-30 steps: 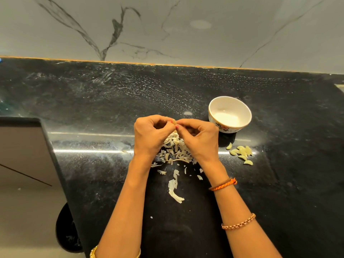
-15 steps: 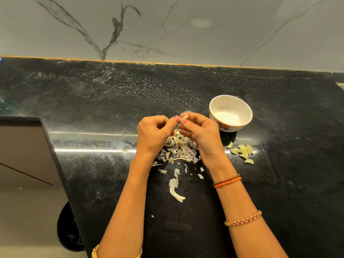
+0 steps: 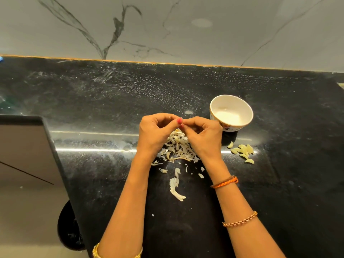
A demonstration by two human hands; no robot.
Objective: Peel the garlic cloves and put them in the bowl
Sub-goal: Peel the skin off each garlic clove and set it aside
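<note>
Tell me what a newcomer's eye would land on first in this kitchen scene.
First, the left hand and right hand, fingertips together at mid-counter, working on something too small to make out. Beneath them lies a heap of papery garlic skins on the black counter. To the right stands a white bowl with no cloves visible inside, and just in front of it a small cluster of peeled cloves on the counter.

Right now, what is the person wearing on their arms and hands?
Both forearms are bare, with no sleeves in view. The right wrist carries an orange braided thread band beside a darker cord, and further up the forearm a copper-coloured chain bracelet. The left arm has a gold bangle near the frame's bottom edge. A pink-painted nail shows on the left hand.
</note>
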